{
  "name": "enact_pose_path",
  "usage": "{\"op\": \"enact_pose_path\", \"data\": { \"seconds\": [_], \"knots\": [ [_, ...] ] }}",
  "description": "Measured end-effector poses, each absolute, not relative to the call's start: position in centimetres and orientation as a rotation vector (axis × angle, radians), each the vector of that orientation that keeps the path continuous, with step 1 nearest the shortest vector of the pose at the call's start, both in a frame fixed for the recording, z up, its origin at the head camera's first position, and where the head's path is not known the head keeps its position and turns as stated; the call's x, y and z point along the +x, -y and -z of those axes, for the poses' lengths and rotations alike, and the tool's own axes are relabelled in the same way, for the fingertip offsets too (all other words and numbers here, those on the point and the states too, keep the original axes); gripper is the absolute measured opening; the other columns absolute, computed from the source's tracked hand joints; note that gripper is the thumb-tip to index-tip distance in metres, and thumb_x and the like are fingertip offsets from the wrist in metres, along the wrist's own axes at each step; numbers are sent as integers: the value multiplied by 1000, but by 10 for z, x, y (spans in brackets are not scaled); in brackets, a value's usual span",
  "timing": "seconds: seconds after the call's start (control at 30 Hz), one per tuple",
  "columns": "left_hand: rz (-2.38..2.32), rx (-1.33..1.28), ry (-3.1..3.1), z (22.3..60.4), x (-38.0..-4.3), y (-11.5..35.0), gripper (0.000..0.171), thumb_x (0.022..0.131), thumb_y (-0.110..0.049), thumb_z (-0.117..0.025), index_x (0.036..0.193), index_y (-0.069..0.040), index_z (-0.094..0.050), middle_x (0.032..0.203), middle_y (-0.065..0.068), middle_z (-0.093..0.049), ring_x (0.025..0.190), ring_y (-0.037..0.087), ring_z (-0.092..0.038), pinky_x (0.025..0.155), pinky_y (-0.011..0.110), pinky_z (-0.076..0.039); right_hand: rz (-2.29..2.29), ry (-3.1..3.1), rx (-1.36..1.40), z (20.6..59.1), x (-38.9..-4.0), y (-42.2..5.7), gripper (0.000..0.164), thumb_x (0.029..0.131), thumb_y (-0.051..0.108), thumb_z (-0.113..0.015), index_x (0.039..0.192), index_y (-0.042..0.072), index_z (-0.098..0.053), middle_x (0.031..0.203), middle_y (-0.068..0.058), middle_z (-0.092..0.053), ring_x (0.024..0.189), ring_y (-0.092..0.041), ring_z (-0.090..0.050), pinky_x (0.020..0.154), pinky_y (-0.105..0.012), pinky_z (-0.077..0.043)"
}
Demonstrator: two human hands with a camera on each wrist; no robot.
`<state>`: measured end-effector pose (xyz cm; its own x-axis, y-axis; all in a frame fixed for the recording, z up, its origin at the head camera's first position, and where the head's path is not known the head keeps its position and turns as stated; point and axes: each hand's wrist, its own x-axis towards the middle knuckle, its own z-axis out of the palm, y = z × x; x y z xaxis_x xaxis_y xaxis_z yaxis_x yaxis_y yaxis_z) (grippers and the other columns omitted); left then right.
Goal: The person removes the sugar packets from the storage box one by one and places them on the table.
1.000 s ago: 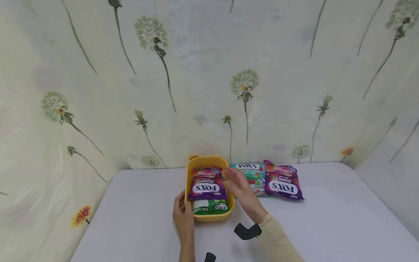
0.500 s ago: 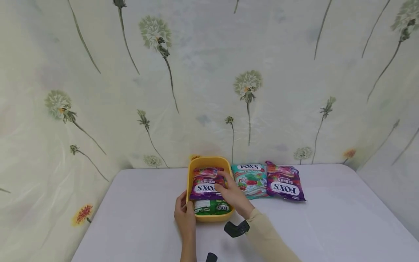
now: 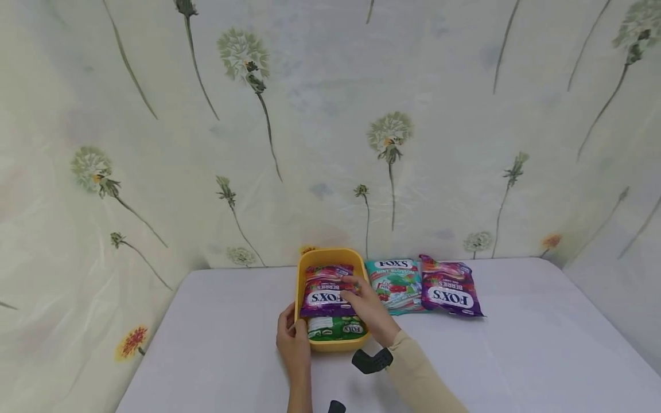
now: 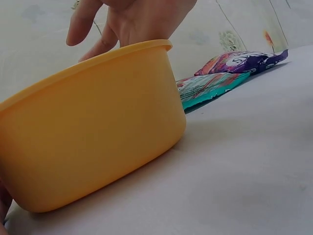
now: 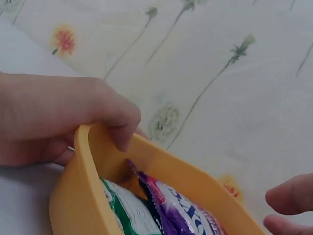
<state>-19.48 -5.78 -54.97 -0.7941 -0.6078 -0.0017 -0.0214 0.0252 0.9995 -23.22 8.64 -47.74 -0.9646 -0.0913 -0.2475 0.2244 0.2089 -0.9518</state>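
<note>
My left hand (image 3: 293, 339) holds the near left corner of a yellow plastic tub (image 3: 338, 346). Its thumb hooks over the rim to the inside, as the right wrist view shows, with the fingers outside the wall. Inside lie a purple Fox's Berries candy bag (image 3: 321, 298) and, at the near end, a green Fox's bag (image 3: 330, 329). Over the tub's right side reaches my right hand (image 3: 370, 311), thumb and fingers loosely extended above the purple bag. In the left wrist view the tub's wall (image 4: 98, 132) hides the bags and most of the left hand.
Right of the tub a teal Fox's candy bag (image 3: 395, 287) lies on the white table (image 3: 516, 344). A second purple Berries bag (image 3: 449, 289) lies beside it, overlapping its edge. Behind the table hangs a dandelion-print sheet (image 3: 320, 143).
My right hand has moved left and down, from above the tub's right rim to over the purple bag, then stayed nearly still. The left hand keeps its hold on the tub.
</note>
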Motion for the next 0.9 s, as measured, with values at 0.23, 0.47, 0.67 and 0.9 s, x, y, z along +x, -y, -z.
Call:
{"op": "enact_pose_path", "data": {
  "seconds": [0.23, 0.47, 0.67, 0.9],
  "knots": [
    [1816, 620, 1866, 550, -195, 60, 38, 86, -6, -51, 122, -17, -60, 119, 6, -64, 102, 19, -58, 78, 16, -44, 2080, -2024, 216, 473, -238, -86, 39, 95, 22, -51, 132, 13, -47, 142, -15, -42, 128, -34, -44, 106, -50, -35],
    [1815, 639, 1875, 552, -196, 60, 38, 87, -8, -51, 122, -17, -60, 119, 6, -64, 102, 18, -58, 79, 17, -44, 2062, -2009, 141, 480, -243, -83, 37, 94, 20, -52, 130, 13, -49, 142, -12, -42, 126, -32, -43, 105, -49, -36],
    [1823, 632, 1872, 551, -194, 58, 38, 87, -7, -51, 122, -16, -60, 118, 6, -64, 102, 19, -59, 78, 17, -44, 2074, -1991, 57, 491, -246, -79, 44, 94, 15, -51, 137, 16, -41, 148, -16, -32, 128, -39, -44, 100, -54, -41],
    [1827, 615, 1854, 551, -196, 58, 38, 86, -5, -50, 121, -16, -61, 116, 8, -65, 101, 20, -59, 77, 16, -44, 1974, -2157, 0, 495, -246, -74, 49, 93, 13, -54, 139, 23, -40, 146, -19, -32, 123, -44, -49, 85, -44, -52]
  ]
}}
